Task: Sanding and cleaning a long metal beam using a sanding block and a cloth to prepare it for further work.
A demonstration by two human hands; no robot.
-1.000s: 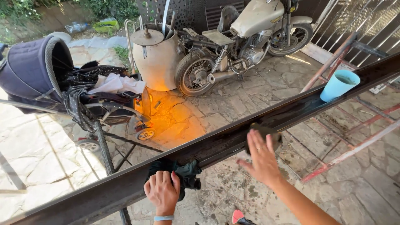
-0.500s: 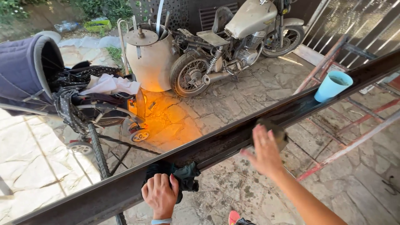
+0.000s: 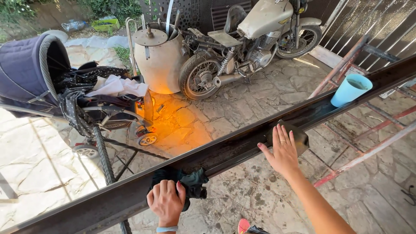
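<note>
My left hand (image 3: 166, 203) is clenched on a soft dark rag (image 3: 187, 181) against the long black steel beam (image 3: 225, 151), which runs across in front of me. My right hand (image 3: 281, 151) lies open, flat on a dark pad (image 3: 298, 135). The beam looks heavy, stiff and slick; the rag is limp, so I bunch it.

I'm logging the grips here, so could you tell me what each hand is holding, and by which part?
The left hand grips a bunched dark cloth against the dark beam. The right hand presses flat on a dark pad.
</note>
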